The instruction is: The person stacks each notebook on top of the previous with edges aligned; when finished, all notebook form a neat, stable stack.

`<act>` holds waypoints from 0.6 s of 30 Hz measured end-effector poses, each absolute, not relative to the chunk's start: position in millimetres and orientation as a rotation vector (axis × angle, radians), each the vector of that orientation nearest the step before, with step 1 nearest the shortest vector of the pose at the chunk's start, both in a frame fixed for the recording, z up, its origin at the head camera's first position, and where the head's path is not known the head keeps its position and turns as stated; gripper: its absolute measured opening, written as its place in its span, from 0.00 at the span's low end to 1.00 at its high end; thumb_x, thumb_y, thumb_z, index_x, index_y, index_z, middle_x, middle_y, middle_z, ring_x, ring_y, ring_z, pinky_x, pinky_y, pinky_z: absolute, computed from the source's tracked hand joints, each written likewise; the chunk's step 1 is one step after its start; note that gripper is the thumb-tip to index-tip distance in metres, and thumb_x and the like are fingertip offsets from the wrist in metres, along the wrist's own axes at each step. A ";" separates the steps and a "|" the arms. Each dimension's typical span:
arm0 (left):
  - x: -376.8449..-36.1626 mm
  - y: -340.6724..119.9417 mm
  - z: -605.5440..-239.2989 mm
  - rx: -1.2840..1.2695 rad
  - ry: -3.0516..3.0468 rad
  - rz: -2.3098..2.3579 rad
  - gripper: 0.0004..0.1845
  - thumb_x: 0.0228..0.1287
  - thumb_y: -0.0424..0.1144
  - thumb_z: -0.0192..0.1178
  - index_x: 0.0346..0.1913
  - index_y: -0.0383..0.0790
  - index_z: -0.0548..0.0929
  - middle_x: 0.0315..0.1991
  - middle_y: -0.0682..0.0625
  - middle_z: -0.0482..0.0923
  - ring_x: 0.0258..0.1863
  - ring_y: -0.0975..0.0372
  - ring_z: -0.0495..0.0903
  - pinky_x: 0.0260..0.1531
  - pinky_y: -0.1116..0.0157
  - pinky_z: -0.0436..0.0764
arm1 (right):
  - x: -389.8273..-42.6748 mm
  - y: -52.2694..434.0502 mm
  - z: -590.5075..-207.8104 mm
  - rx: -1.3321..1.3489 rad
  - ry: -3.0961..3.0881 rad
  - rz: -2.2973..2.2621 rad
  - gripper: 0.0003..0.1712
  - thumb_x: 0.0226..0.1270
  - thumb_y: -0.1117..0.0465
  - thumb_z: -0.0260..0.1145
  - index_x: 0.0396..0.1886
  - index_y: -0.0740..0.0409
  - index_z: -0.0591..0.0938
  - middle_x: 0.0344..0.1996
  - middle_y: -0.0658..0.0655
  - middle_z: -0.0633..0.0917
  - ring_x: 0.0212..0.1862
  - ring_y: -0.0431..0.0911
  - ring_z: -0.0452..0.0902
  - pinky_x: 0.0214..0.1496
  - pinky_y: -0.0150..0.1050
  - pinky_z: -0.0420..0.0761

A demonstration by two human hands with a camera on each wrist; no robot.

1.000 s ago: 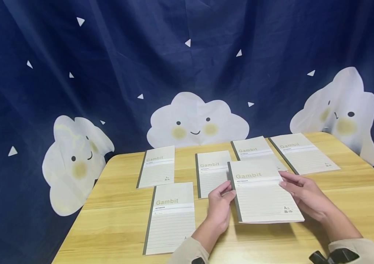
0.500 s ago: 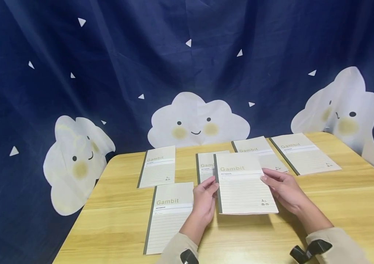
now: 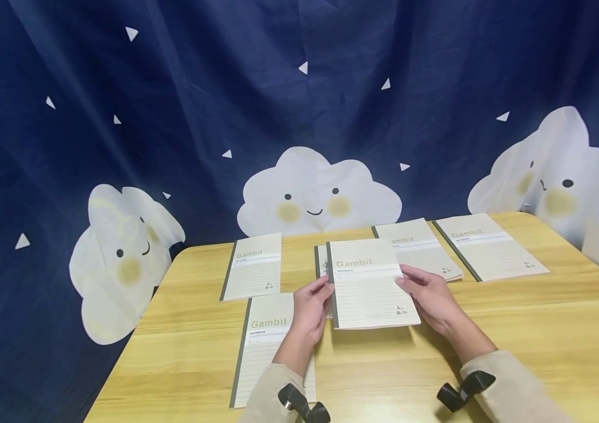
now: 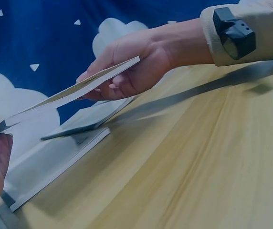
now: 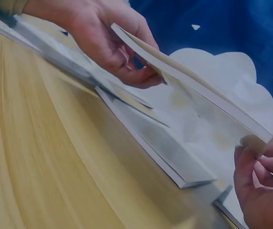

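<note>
Since the earlier frame the held notebook (image 3: 368,282) has travelled left and away from the person, now covering most of the middle notebook (image 3: 321,261) on the tabletop (image 3: 542,329). In the head view, the left hand (image 3: 310,308) pinches its spine edge and the right hand (image 3: 428,296) grips its opposite edge; four more notebooks lie around.

The left wrist view shows the right hand (image 4: 131,67) curled round the raised notebook (image 4: 74,90), clear of the tabletop (image 4: 198,162).

The right wrist view shows the left hand (image 5: 110,40) clasping the notebook (image 5: 194,86) from underneath, thumb on top.
</note>
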State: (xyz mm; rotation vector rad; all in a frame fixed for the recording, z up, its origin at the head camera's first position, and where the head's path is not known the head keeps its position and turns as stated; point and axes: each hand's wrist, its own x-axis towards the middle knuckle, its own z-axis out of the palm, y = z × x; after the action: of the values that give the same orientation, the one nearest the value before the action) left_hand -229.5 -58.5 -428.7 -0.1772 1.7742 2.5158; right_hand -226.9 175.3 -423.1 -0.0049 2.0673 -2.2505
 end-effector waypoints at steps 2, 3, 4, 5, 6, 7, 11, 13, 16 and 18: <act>-232.3 -61.0 -430.2 -0.187 1.826 2.505 0.21 0.61 0.27 0.57 0.58 0.26 0.72 0.56 0.36 0.71 0.44 0.62 0.76 0.46 0.71 0.79 | -230.5 170.7 -424.7 0.010 2.124 -2.225 0.32 0.67 0.64 0.60 0.67 0.73 0.62 0.55 0.65 0.75 0.44 0.33 0.76 0.46 0.26 0.79; -233.8 -62.1 -430.8 -0.192 1.850 2.501 0.21 0.61 0.27 0.57 0.58 0.26 0.73 0.56 0.35 0.71 0.44 0.61 0.76 0.46 0.69 0.79 | -232.4 168.5 -425.3 0.017 2.148 -2.212 0.31 0.67 0.64 0.59 0.66 0.72 0.63 0.57 0.67 0.73 0.45 0.33 0.75 0.47 0.26 0.78; -235.1 -63.3 -431.4 -0.203 1.877 2.495 0.20 0.61 0.27 0.57 0.57 0.26 0.74 0.56 0.35 0.72 0.45 0.61 0.77 0.47 0.69 0.79 | -234.3 166.4 -425.7 0.022 2.167 -2.202 0.31 0.68 0.64 0.59 0.66 0.72 0.63 0.58 0.68 0.73 0.45 0.33 0.75 0.47 0.25 0.78; -236.7 -64.4 -432.0 -0.216 1.904 2.486 0.20 0.61 0.27 0.58 0.57 0.27 0.74 0.55 0.35 0.73 0.44 0.61 0.77 0.46 0.68 0.79 | -236.4 164.4 -426.3 0.029 2.184 -2.191 0.31 0.68 0.64 0.59 0.67 0.71 0.63 0.59 0.68 0.72 0.46 0.34 0.74 0.47 0.24 0.77; -238.2 -65.7 -432.2 -0.232 1.924 2.478 0.19 0.61 0.28 0.58 0.56 0.27 0.75 0.54 0.35 0.75 0.43 0.61 0.78 0.44 0.69 0.80 | -238.3 162.4 -426.3 0.038 2.208 -2.176 0.31 0.68 0.63 0.59 0.67 0.71 0.63 0.61 0.70 0.70 0.48 0.34 0.73 0.48 0.22 0.76; -239.6 -67.0 -432.1 -0.250 1.934 2.477 0.19 0.61 0.28 0.58 0.55 0.27 0.76 0.53 0.36 0.75 0.42 0.62 0.78 0.43 0.69 0.80 | -240.0 160.2 -426.4 0.040 2.214 -2.174 0.31 0.68 0.63 0.59 0.67 0.71 0.64 0.61 0.70 0.70 0.50 0.36 0.72 0.48 0.22 0.76; -245.6 -71.7 -431.7 -0.312 1.969 2.461 0.16 0.61 0.28 0.59 0.53 0.29 0.78 0.50 0.38 0.77 0.41 0.62 0.79 0.42 0.69 0.80 | -246.7 151.7 -427.5 0.075 2.240 -2.165 0.30 0.68 0.64 0.59 0.66 0.71 0.64 0.62 0.69 0.70 0.57 0.45 0.68 0.48 0.19 0.73; -248.4 -73.5 -432.0 -0.326 1.964 2.460 0.16 0.61 0.29 0.59 0.52 0.30 0.79 0.47 0.40 0.79 0.37 0.63 0.79 0.37 0.71 0.80 | -249.5 148.5 -428.1 0.103 2.260 -2.155 0.29 0.68 0.65 0.58 0.66 0.70 0.65 0.62 0.69 0.70 0.59 0.48 0.67 0.48 0.18 0.72; -252.6 -75.2 -433.5 -0.327 1.952 2.461 0.16 0.60 0.28 0.59 0.52 0.29 0.79 0.41 0.42 0.80 0.29 0.66 0.77 0.28 0.74 0.78 | -252.9 144.9 -428.3 0.153 2.304 -2.133 0.28 0.68 0.63 0.58 0.66 0.68 0.66 0.61 0.67 0.71 0.59 0.49 0.66 0.46 0.17 0.71; -255.0 -76.1 -434.8 -0.335 1.944 2.458 0.16 0.60 0.28 0.59 0.52 0.29 0.79 0.38 0.44 0.80 0.25 0.67 0.74 0.24 0.75 0.75 | -255.0 142.9 -428.4 0.178 2.332 -2.116 0.28 0.69 0.62 0.58 0.66 0.67 0.67 0.60 0.66 0.71 0.58 0.48 0.66 0.46 0.18 0.71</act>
State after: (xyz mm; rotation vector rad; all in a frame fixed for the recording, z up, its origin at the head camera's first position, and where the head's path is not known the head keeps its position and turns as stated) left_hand -255.0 -76.1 -434.8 -0.3349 1.9441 2.4579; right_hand -255.0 142.9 -428.4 0.1783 2.3317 -2.1159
